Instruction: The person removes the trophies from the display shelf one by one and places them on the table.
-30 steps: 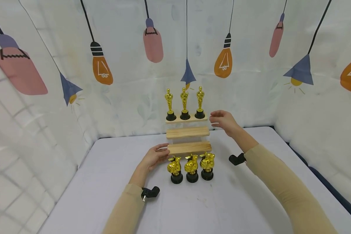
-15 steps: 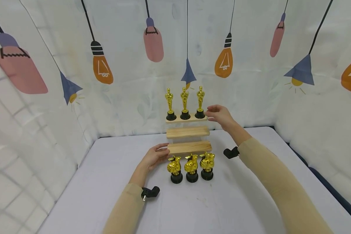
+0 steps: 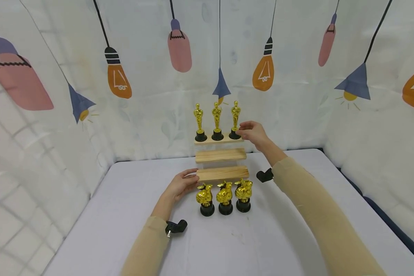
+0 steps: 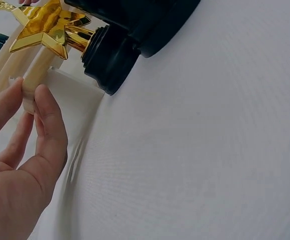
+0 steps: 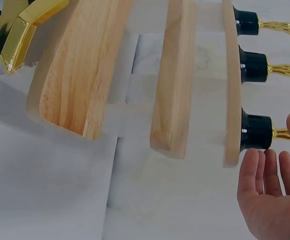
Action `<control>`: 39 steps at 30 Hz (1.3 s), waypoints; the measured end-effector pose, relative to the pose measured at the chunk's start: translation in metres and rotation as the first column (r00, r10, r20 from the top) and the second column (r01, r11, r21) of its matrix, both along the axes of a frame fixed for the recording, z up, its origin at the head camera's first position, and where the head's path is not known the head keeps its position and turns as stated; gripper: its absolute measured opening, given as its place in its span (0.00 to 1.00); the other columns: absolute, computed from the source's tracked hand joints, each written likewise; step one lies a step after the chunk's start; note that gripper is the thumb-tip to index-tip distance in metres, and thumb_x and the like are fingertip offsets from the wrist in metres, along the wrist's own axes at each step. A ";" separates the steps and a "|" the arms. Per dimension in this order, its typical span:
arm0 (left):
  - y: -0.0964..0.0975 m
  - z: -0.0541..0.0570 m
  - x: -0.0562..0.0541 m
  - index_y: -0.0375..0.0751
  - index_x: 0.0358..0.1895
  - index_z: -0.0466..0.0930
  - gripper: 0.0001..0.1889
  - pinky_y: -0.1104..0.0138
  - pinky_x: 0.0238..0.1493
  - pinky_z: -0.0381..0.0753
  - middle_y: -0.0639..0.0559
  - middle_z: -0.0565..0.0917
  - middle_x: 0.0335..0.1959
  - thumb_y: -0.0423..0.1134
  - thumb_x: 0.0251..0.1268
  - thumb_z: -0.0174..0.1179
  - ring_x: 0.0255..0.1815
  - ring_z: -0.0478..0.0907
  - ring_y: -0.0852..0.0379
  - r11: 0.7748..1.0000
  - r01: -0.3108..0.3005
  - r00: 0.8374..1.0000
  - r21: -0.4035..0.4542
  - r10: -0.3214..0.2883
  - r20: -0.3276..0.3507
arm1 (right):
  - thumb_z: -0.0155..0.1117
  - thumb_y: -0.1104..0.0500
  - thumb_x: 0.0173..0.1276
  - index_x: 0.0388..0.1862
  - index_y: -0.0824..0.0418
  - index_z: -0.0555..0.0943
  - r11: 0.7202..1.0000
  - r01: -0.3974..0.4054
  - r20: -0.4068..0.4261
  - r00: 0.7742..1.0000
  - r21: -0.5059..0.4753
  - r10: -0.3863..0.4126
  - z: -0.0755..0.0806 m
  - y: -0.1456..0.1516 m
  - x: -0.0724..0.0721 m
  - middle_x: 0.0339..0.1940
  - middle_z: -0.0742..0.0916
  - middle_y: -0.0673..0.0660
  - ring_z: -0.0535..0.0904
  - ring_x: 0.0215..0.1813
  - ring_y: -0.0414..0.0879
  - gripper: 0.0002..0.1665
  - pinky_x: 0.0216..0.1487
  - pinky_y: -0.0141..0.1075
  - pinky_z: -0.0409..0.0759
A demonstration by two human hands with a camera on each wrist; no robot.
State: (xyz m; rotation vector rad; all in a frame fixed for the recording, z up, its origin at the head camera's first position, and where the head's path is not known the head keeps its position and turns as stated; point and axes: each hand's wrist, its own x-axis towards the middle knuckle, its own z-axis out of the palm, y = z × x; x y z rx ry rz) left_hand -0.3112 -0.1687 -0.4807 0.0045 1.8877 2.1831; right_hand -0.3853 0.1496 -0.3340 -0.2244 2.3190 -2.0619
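A three-step wooden rack stands at the back of the table. My left hand (image 3: 183,185) pinches the left end of its lowest board (image 3: 222,173) between thumb and fingers. On the top board (image 3: 219,141) three gold figure statuettes with black bases stand upright in a row. My right hand (image 3: 255,135) is at the rightmost statuette (image 3: 235,115). In the right wrist view, its relaxed fingers (image 5: 272,172) lie right beside that black base (image 5: 256,132), with the thumb near the gold stem. The middle board (image 3: 220,155) bears nothing.
Three gold trophies stand in a row before the rack: left (image 3: 204,196), middle (image 3: 224,194) and right (image 3: 243,191). One shows a gold star (image 4: 47,30) in the left wrist view. A white cloth covers the table (image 3: 220,245); a lamp-patterned curtain (image 3: 141,126) hangs behind.
My right hand has moved left, from beside the top board to the rightmost statuette. My left hand has stayed on the lowest board, and the trophies stand as before.
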 end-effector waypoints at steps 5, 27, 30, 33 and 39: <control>-0.002 0.000 0.000 0.34 0.74 0.67 0.29 0.62 0.53 0.85 0.35 0.77 0.62 0.29 0.73 0.63 0.50 0.84 0.50 1.000 -0.001 1.000 -0.003 0.001 0.005 | 0.66 0.64 0.74 0.72 0.71 0.69 1.000 0.011 -0.005 1.000 0.022 -0.011 -0.002 -0.005 -0.002 0.68 0.75 0.68 0.75 0.62 0.63 0.31 0.67 0.55 0.74; -0.001 0.000 0.001 0.33 0.74 0.66 0.29 0.61 0.54 0.85 0.33 0.76 0.63 0.29 0.73 0.62 0.51 0.84 0.49 1.000 -0.005 1.000 0.014 0.005 0.002 | 0.68 0.63 0.73 0.71 0.68 0.73 0.988 0.048 -0.007 0.999 0.144 -0.048 -0.005 -0.015 -0.013 0.67 0.77 0.66 0.72 0.67 0.60 0.30 0.68 0.53 0.74; -0.001 -0.002 0.002 0.33 0.74 0.66 0.29 0.61 0.54 0.85 0.33 0.76 0.63 0.29 0.74 0.62 0.51 0.84 0.49 1.000 -0.005 1.000 0.016 0.005 0.007 | 0.68 0.62 0.74 0.72 0.67 0.72 0.979 0.053 -0.021 0.999 0.198 -0.050 -0.007 -0.015 -0.013 0.67 0.76 0.66 0.73 0.67 0.60 0.31 0.67 0.54 0.75; 0.000 -0.002 0.002 0.34 0.74 0.67 0.29 0.61 0.54 0.85 0.34 0.77 0.62 0.29 0.74 0.62 0.51 0.84 0.49 1.000 -0.010 1.000 0.015 0.010 0.007 | 0.68 0.61 0.74 0.72 0.66 0.72 0.961 0.060 -0.044 0.998 0.269 -0.050 -0.008 -0.015 -0.013 0.66 0.77 0.65 0.74 0.65 0.60 0.31 0.65 0.52 0.77; 0.000 -0.001 0.002 0.34 0.75 0.67 0.29 0.60 0.55 0.85 0.34 0.76 0.62 0.29 0.73 0.62 0.51 0.83 0.50 1.000 -0.012 1.000 0.019 0.012 0.003 | 0.68 0.58 0.74 0.70 0.65 0.74 0.937 0.077 -0.074 0.996 0.341 -0.054 -0.010 -0.015 -0.013 0.62 0.80 0.64 0.75 0.62 0.59 0.29 0.61 0.50 0.79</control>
